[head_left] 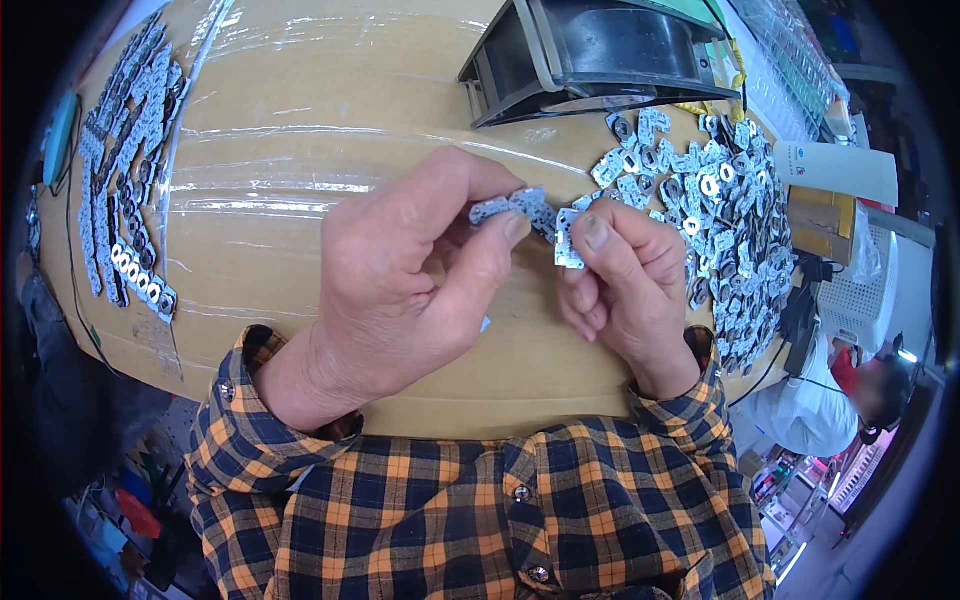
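My left hand (pixel 400 250) is closed in a pinch around several small circuit boards (pixel 535 205), held fanned together above the middle of the table. Just to its right, my right hand (pixel 625 275) pinches a single small circuit board (pixel 566 240) between thumb and fingers. That board's edge comes close to the ones in my left hand; whether they touch I cannot tell. A small pale blue corner (pixel 485 324) peeks out beside my left hand, the rest of it hidden. To the right lies a large loose pile of similar circuit boards (pixel 735 230), some with round black or white parts.
Overlapping rows of circuit boards (pixel 120 180) lie along the left of the cardboard-covered table (pixel 280 80). At the back stands a black fan-like housing (pixel 620 50). A white basket (pixel 858 290) and a cardboard box (pixel 820 225) sit at the right; beyond is a person (pixel 805 410) in white.
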